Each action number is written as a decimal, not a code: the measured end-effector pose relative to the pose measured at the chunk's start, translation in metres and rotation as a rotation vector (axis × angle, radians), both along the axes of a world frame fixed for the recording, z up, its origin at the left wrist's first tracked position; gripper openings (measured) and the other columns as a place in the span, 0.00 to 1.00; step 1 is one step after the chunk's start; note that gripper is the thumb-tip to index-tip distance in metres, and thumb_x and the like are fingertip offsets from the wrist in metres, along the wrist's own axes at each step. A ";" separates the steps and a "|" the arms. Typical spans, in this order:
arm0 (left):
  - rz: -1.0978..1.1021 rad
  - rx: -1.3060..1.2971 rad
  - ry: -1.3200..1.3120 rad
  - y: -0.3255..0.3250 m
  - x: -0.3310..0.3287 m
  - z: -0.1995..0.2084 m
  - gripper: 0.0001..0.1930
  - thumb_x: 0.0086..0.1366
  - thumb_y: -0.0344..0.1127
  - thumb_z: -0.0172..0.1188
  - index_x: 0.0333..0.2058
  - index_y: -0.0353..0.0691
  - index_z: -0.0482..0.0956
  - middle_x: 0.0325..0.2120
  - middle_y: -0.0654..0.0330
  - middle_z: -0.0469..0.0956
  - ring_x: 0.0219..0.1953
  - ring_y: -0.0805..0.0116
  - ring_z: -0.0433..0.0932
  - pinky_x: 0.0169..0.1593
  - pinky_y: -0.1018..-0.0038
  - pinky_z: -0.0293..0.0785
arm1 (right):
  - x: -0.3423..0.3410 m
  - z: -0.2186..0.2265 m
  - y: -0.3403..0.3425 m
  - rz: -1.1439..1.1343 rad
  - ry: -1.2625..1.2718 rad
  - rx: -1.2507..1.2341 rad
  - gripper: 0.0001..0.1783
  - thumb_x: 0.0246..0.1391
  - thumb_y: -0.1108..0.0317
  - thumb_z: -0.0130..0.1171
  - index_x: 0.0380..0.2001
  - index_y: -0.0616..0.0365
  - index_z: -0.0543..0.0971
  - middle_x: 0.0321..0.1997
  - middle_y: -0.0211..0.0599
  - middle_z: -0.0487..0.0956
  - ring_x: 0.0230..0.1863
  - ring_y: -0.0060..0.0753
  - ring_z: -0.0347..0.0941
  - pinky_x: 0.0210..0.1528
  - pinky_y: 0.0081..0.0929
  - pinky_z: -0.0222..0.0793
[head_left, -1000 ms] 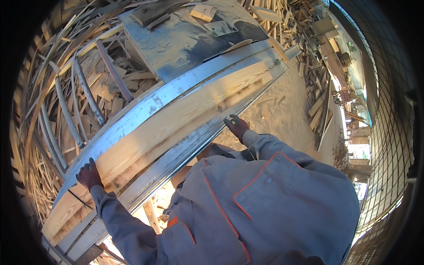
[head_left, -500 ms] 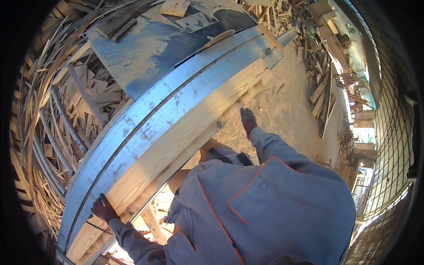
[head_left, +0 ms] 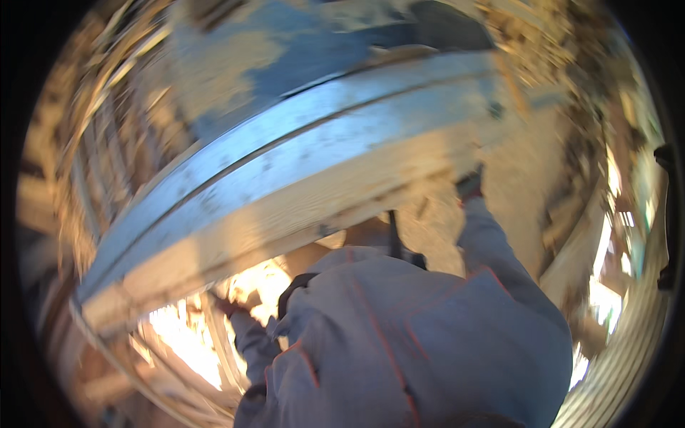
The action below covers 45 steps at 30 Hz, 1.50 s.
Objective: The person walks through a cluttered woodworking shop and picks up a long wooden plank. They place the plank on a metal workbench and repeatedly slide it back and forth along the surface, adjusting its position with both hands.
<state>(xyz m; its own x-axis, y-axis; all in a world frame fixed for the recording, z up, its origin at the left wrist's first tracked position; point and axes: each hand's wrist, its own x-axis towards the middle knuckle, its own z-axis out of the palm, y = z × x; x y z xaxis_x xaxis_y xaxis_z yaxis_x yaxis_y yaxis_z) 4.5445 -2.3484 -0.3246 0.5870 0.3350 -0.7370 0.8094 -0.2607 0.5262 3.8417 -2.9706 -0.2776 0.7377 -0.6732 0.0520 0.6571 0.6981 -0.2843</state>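
A long pale wooden beam point(head_left: 285, 214) lies along the near side of a metal machine table point(head_left: 235, 187) with a dark slot running its length. My right hand point(head_left: 469, 184), in a dark reddish glove, is beside the beam's right end; whether it touches the wood is blurred. Off the beam's near edge, toward the left, is my gloved left hand point(head_left: 227, 305), apart from the wood and over the bright gap beneath. Motion smears the fingers of both hands.
Beyond the table stands a dark blue panel point(head_left: 300, 53) dusted with sawdust. Wood strips and metal bars point(head_left: 89, 178) crowd the left side. Sawdust covers the floor point(head_left: 524, 171) at right, with wood scraps farther off. A pale curved bar point(head_left: 143, 392) crosses the lower left.
My left hand has come off the beam's left part and drawn back toward my body. My right hand now appears nearer the beam's right end. The whole view has turned and blurred.
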 end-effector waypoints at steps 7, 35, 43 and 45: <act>0.138 -0.381 0.010 -0.131 -0.090 0.046 0.49 0.61 0.75 0.66 0.66 0.42 0.67 0.53 0.48 0.75 0.50 0.49 0.79 0.49 0.54 0.82 | -0.004 0.043 0.004 -0.525 1.203 0.362 0.35 0.72 0.41 0.53 0.71 0.52 0.71 0.67 0.39 0.76 0.62 0.43 0.73 0.64 0.37 0.73; 0.190 -0.972 0.125 -0.176 -0.132 0.118 0.36 0.73 0.56 0.64 0.70 0.41 0.68 0.65 0.54 0.74 0.66 0.57 0.74 0.71 0.59 0.70 | 0.053 0.089 0.033 -0.667 1.478 0.362 0.23 0.71 0.40 0.55 0.49 0.47 0.81 0.32 0.27 0.81 0.24 0.27 0.70 0.26 0.34 0.67; 0.115 -1.062 0.185 -0.180 -0.129 0.143 0.32 0.72 0.53 0.66 0.66 0.41 0.71 0.61 0.58 0.77 0.63 0.58 0.76 0.69 0.59 0.72 | 0.035 0.083 0.010 -0.617 1.461 0.377 0.21 0.72 0.41 0.54 0.46 0.46 0.81 0.31 0.25 0.80 0.26 0.27 0.71 0.29 0.34 0.69; 0.099 -1.078 0.164 -0.188 -0.120 0.144 0.30 0.72 0.53 0.67 0.64 0.41 0.73 0.59 0.58 0.79 0.61 0.59 0.77 0.68 0.61 0.74 | 0.031 0.084 0.003 -0.586 1.444 0.378 0.21 0.72 0.41 0.54 0.46 0.46 0.81 0.31 0.25 0.80 0.27 0.26 0.71 0.30 0.34 0.70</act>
<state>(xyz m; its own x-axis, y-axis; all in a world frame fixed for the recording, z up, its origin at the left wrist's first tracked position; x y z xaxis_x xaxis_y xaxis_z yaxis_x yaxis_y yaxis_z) 4.4244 -2.5362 -0.1807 0.4611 -0.4923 -0.7383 0.8824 0.3423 0.3229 3.8728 -2.9679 -0.1937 -0.3335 -0.6791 -0.6539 0.1940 0.6294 -0.7525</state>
